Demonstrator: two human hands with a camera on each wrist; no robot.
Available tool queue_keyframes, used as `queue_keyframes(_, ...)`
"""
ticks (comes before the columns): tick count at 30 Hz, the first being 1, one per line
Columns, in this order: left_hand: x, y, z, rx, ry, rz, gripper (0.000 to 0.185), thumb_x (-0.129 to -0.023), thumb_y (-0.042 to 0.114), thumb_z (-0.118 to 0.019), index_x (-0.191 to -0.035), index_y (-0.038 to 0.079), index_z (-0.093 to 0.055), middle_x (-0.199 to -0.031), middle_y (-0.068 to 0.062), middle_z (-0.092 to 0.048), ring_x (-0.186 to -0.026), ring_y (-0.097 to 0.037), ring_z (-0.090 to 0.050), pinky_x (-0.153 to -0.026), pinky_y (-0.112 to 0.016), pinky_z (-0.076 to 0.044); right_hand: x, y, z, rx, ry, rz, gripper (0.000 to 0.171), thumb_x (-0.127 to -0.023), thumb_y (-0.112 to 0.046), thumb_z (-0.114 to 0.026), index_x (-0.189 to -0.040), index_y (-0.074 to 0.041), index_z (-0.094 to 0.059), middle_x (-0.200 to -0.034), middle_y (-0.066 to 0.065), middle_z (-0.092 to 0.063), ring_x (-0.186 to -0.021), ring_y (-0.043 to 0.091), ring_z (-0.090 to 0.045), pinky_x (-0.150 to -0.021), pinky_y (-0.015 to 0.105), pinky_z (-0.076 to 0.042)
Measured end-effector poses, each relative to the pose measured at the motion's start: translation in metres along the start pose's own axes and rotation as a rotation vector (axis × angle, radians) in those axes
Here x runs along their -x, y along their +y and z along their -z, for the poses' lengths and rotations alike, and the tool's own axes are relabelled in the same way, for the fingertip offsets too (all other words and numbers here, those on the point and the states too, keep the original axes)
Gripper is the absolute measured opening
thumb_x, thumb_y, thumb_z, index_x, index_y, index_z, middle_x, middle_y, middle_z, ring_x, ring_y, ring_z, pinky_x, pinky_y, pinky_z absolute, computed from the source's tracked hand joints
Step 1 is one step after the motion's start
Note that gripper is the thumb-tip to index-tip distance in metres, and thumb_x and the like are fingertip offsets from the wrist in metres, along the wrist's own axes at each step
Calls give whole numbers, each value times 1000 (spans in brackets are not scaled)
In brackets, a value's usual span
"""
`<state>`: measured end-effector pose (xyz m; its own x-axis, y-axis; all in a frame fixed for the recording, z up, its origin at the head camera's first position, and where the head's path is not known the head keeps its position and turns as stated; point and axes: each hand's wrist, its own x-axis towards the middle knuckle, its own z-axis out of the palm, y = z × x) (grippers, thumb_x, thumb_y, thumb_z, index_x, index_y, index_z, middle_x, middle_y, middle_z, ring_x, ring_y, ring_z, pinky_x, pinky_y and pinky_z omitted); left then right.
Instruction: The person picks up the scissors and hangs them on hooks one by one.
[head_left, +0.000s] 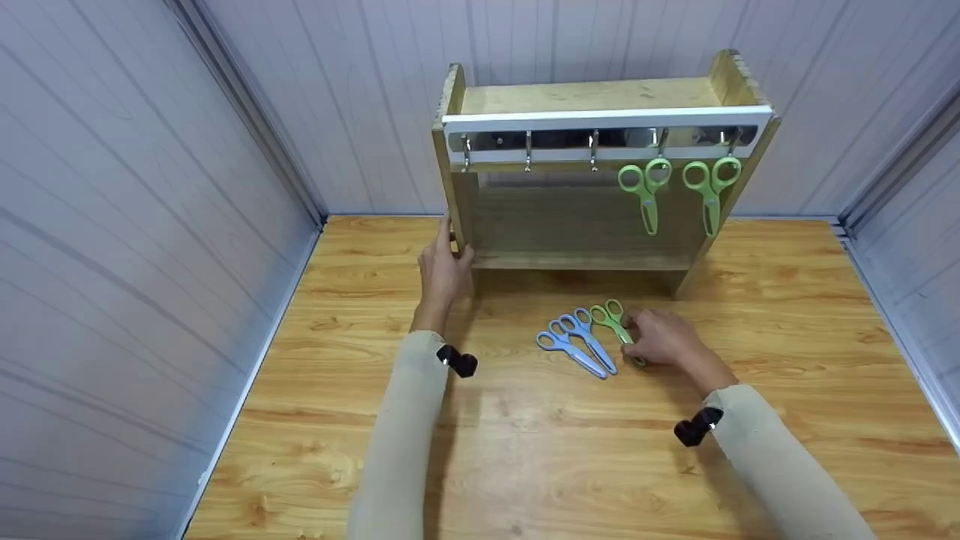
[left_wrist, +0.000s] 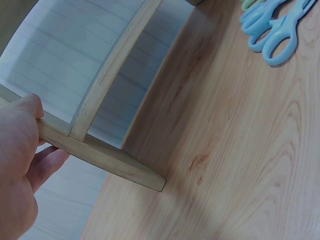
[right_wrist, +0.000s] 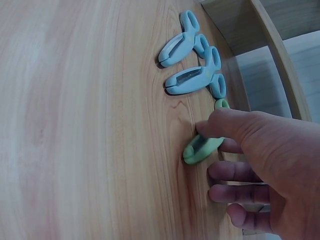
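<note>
My left hand (head_left: 442,270) grips the left side panel of a wooden rack (head_left: 585,259), thumb on one side and fingers on the other. In the right wrist view, my right hand (right_wrist: 285,160) pinches a pair of green scissors (right_wrist: 202,149) between thumb and index finger, low over the floor; the other fingers are loosely bent. Part of these scissors is hidden behind the thumb. Left of them in the head view, two pairs of blue scissors, one (head_left: 571,351) beside the other (head_left: 600,351), lie with handles toward the rack.
A white rail (head_left: 555,122) with several metal hooks runs across the rack's upper front. Two green scissors, one (head_left: 647,202) left of the other (head_left: 711,202), hang from its right-hand hooks. Pale panelled walls (head_left: 135,225) enclose the wood-patterned surface (head_left: 510,465).
</note>
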<state>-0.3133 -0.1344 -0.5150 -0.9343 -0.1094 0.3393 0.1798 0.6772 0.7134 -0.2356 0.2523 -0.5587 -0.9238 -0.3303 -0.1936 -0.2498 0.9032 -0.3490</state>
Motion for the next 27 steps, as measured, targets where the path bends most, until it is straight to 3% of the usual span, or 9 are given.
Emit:
queue_keyframes(10,-1,0,0,4,-2,23,70,-107,12,-72,-172,15,-46,-142,-24,-78,-108,-37,-87,-93,-51,-70,0,2,-2,-31,17,13,42,-90,-18,-82,-129,-4,-75,-94,6,-72,-85,26,-57,-81,48,-50)
queue_keyframes(18,-1,0,0,24,-17,48,72,-108,12,-71,-174,16,-43,-146,-26,-75,-113,-37,-85,-97,-51,-69,0,3,-3,-52,10,-11,41,-91,-19,-81,-127,-3,-73,-101,10,-75,-87,27,-60,-83,49,-52)
queue_keyframes(27,0,1,1,27,-14,35,71,-108,11,-71,-174,15,-43,-145,-27,-75,-112,-38,-86,-96,-51,-69,-1,6,-5,-34,39,-4,13,-89,-15,-74,-99,-9,-70,-84,4,-66,-77,24,-57,-68,37,-39)
